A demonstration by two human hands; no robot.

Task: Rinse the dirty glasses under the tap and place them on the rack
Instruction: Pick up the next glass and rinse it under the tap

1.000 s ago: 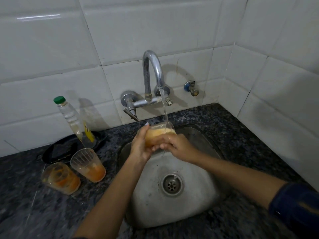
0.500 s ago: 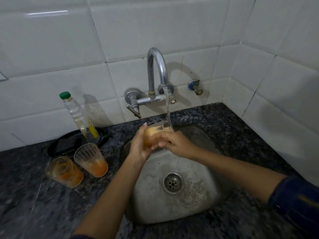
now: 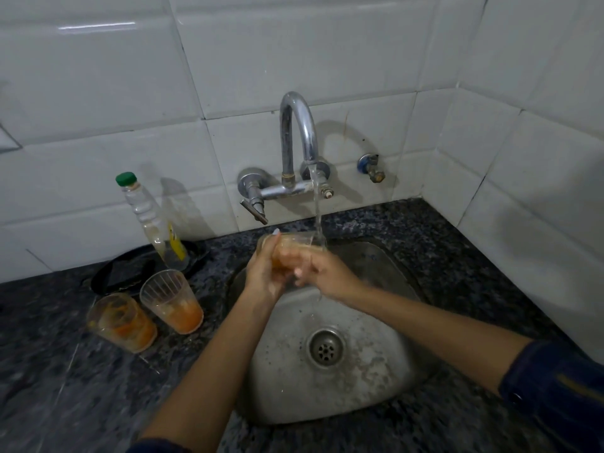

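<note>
Over the sink bowl, you hold one glass [image 3: 294, 246] between both hands, directly beneath the running tap [image 3: 299, 138]. Your left hand [image 3: 263, 276] wraps the glass from its left side, fingers curled round the wall, one fingertip showing at the rim. Your right hand [image 3: 323, 273] closes on it from the right, fingers curled across the front of the glass and overlapping the left hand's. Glass is tilted, mouth toward the wall; orange residue shows through its lower part. Exact finger placement where the two hands meet is blurred and cannot be told. Water stream [image 3: 316, 204] falls from the spout onto the right edge of the glass rim, and a thin trickle runs off below your right hand into the sink [image 3: 369, 380]. Drain [image 3: 326, 347] sits near the middle of the bowl, below and apart from your hands; wet spots around it. Left of the sink, on the dark speckled counter [image 3: 49, 371], stand two more glasses, touching or nearly so: the nearer glass [image 3: 121, 322] smeared with orange along its wall, the farther glass [image 3: 171, 300] with orange liquid pooled in the bottom. Behind them lies a black tray [image 3: 130, 269], and a clear bottle [image 3: 152, 220] with a green cap stands on it against the white tiled wall [image 3: 294, 53]. A small valve [image 3: 371, 167] sits on the wall right of the tap. Dark blue sleeve [image 3: 555, 387] on your right arm.
</note>
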